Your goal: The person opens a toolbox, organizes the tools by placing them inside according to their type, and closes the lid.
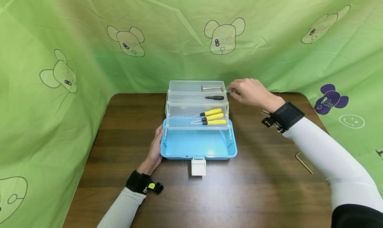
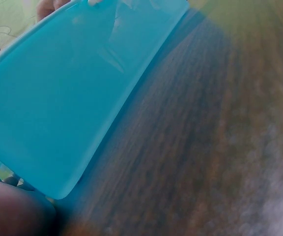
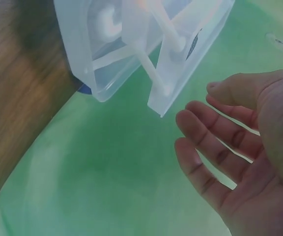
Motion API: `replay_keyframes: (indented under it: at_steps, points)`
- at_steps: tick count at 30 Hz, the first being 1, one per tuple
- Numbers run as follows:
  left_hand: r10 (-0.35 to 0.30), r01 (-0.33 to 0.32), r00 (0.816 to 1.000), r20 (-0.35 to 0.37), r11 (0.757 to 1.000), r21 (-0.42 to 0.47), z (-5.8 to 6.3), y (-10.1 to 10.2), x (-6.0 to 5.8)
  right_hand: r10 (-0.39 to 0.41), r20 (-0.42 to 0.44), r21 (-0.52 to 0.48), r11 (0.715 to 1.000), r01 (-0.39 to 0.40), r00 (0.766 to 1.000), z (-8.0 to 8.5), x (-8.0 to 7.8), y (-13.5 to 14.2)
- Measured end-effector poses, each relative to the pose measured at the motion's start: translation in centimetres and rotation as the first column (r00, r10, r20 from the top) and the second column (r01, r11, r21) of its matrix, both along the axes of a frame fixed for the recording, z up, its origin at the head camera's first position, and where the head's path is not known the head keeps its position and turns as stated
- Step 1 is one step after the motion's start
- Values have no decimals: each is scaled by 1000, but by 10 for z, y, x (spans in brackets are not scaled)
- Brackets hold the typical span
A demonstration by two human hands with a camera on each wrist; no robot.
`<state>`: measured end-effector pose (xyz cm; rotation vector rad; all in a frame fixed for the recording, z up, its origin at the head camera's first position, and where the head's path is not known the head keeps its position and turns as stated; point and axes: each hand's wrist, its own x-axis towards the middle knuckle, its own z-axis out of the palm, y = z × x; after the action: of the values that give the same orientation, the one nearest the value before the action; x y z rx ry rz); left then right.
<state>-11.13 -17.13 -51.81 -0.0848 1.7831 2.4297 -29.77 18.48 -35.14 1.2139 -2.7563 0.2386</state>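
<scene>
A blue toolbox (image 1: 197, 143) stands unfolded, with clear plastic trays (image 1: 182, 110) stepped up behind its base. My left hand (image 1: 154, 151) rests along the box's left side with its fingers extended. In the left wrist view that hand (image 2: 11, 209) shows only partly, beside the blue wall. My right hand (image 1: 251, 92) hovers by the right end of the top tray. Its fingers are loosely bent, with nothing between them in the right wrist view. An Allen key (image 1: 211, 88) lies in the top tray, a black screwdriver (image 1: 216, 97) below it. Three yellow-handled screwdrivers (image 1: 216, 122) sit in the lowest tray.
Another Allen key (image 1: 304, 163) lies on the brown table (image 1: 254, 191), at the right near my forearm. A white latch (image 1: 198, 167) hangs from the box's front. Green cloth (image 1: 176, 65) printed with bear heads hangs behind the table and at its sides.
</scene>
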Motion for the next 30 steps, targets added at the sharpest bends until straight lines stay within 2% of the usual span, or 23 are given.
replay_keyframes:
  at_steps: [10,25,30]
  points:
    - [-6,6,1000,-19,1000,-1,-1,-1,-1,-43,-24,9,999,43,999,-1,20,32]
    - [11,-11,1000,20,1000,-15,2,0,1,-116,-71,13,993,117,991,-21,49,88]
    - [8,-8,1000,17,1000,-5,2,0,1,-174,-42,7,985,174,984,-22,61,103]
